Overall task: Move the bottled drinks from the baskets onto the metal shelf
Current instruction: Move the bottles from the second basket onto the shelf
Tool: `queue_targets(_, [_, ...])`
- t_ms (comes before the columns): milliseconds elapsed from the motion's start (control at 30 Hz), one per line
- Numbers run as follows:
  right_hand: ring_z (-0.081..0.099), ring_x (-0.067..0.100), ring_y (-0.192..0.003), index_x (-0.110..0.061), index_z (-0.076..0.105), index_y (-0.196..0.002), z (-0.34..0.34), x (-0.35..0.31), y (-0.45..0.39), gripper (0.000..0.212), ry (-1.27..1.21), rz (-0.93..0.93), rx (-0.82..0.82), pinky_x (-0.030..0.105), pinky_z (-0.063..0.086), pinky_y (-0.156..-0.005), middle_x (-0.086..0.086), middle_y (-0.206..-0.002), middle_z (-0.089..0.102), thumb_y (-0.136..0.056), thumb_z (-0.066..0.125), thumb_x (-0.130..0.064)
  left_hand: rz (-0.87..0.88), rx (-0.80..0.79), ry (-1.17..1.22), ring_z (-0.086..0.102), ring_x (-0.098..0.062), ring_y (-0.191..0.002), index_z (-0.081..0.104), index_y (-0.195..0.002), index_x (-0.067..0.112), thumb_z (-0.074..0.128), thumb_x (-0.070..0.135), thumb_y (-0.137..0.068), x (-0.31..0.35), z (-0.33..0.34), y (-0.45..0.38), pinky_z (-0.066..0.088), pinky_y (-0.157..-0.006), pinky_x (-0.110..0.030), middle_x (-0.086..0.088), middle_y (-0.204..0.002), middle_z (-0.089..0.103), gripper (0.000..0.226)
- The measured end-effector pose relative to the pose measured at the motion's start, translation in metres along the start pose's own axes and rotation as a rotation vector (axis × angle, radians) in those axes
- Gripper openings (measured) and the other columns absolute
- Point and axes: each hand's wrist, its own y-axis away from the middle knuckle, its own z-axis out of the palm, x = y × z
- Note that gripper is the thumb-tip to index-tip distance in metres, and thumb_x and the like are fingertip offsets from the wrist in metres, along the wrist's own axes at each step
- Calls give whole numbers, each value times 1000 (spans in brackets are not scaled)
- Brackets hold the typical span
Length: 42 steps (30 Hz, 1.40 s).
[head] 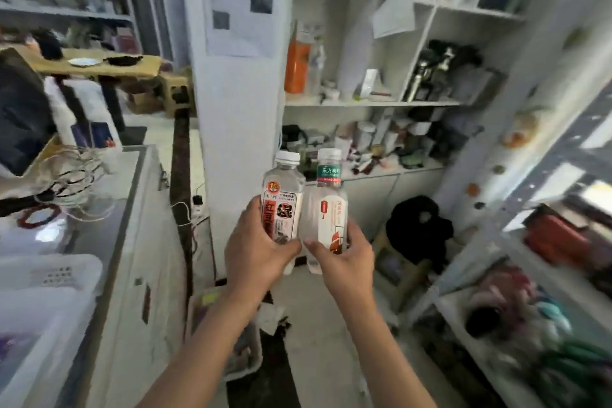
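Both hands are raised mid-scene, each with a bottle held upright. The left hand (256, 250) has its grip clamped on the red-labelled bottle (283, 205). The right hand (344, 257) has its grip clamped on the green-banded bottle (326, 205). The bottles touch side by side. The metal shelf (543, 182) stands at the right, a white basket (49, 278) near left.

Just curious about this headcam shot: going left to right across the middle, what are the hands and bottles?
Left hand → bottle with red-and-black label → bottle with green neck band → right hand.
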Motion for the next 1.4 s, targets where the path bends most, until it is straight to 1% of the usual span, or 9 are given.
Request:
queue_targets(133, [62, -16, -89, -51, 56, -97, -95, 15, 4, 49, 34, 4, 151, 3, 46, -63, -40, -96, 63, -70, 85, -22, 124, -107, 48, 62, -11, -94, 44, -128, 34, 74, 61, -52, 67, 62, 25, 55, -78, -35, 11, -110, 63, 86])
queue_targets(333, [65, -10, -90, -48, 60, -98, -243, 30, 16, 48, 91, -2, 377, 5, 49, -67, -28, -94, 69, -69, 86, -20, 301, -251, 110, 63, -15, -102, 44, -133, 30, 87, 47, -54, 181, 150, 78, 54, -85, -37, 7, -117, 63, 91])
queue_targets(467, [62, -14, -91, -46, 57, -108, -345, 32, 34, 51, 138, 2, 507, 11, 54, -72, -27, -95, 66, -70, 86, -27, 412, -349, 234, 55, 7, -84, 41, -125, 39, 86, 52, -51, 257, 197, 129, 42, -66, -6, 26, -101, 54, 87])
queue_targets(700, [60, -16, -91, -41, 58, -110, -481, 47, 52, 53, 205, 4, 580, 12, 55, -64, -23, -94, 67, -69, 86, -23, 423, -500, 364, 63, 2, -87, 36, -105, 64, 72, 66, -42, 344, 268, 195, 58, -73, -30, 23, -97, 62, 72])
queue_targets(867, [63, -10, -86, -38, 57, -110, -535, 55, 39, 55, 202, 20, 657, 4, 48, -60, -22, -94, 66, -68, 88, -19, 506, -509, 358, 62, 4, -88, 41, -123, 47, 84, 50, -50, 391, 303, 208, 55, -75, -22, 23, -101, 62, 84])
queue_targets(1000, [62, -15, -86, -36, 59, -110, -563, 59, 10, 55, 189, -9, 704, 6, 51, -61, -22, -91, 67, -67, 89, -18, 523, -539, 427, 61, 10, -85, 39, -113, 55, 85, 49, -51, 424, 332, 196, 48, -70, -11, 27, -96, 62, 77])
queue_targets(1067, [63, -13, -87, -32, 61, -112, -573, 61, -10, 56, 192, -27, 726, 8, 52, -62, -21, -93, 68, -67, 90, -18, 530, -569, 468, 63, 7, -86, 35, -106, 59, 85, 50, -52, 441, 351, 183, 51, -69, -13, 25, -96, 64, 75])
queue_targets(1167, [63, -13, -88, -31, 62, -112, -587, 61, -40, 55, 229, -46, 770, 10, 54, -62, -19, -94, 68, -66, 90, -22, 528, -616, 515, 66, 1, -90, 42, -114, 45, 88, 42, -54, 464, 382, 160, 59, -74, -25, 21, -102, 65, 76])
queue_targets(1400, [59, -15, -82, -41, 54, -111, -624, 62, -124, 56, 361, -63, 885, 6, 50, -58, -30, -92, 59, -68, 89, -31, 556, -677, 634, 62, -3, -93, 39, -124, 40, 89, 34, -58, 523, 465, 100, 55, -78, -22, 23, -105, 58, 82])
